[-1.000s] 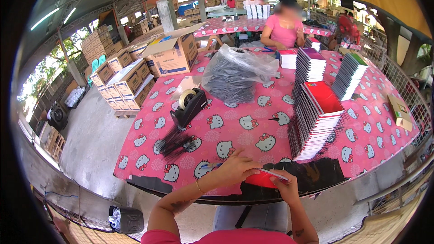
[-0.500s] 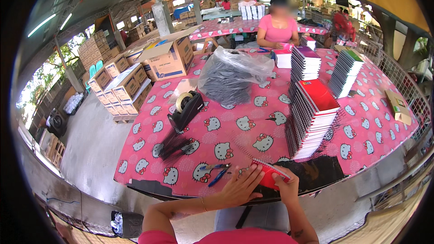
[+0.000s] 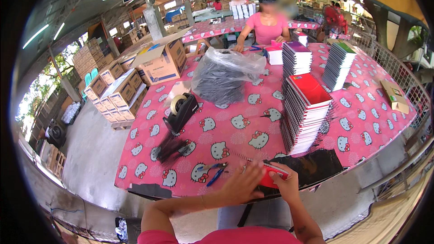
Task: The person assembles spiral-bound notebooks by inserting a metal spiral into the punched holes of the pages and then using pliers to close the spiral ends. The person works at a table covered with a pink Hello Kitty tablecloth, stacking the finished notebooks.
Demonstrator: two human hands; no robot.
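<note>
Pink cat-print bench | right grip pinching red-covered notebook; left grip spread at its left end | thin dark coil may kink if skewed

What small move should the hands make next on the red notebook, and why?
Probably the left hand should roll the dark coil a little further in: a length juts past the end of the red notebook, which the right hand grips.

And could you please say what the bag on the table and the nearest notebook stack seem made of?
Bag: thin, shiny plastic, likely; dark contents show through its wrinkles. Notebook stack: paper pages, by white layered edges; top cover perhaps glossy card, judging by sheen.
</note>
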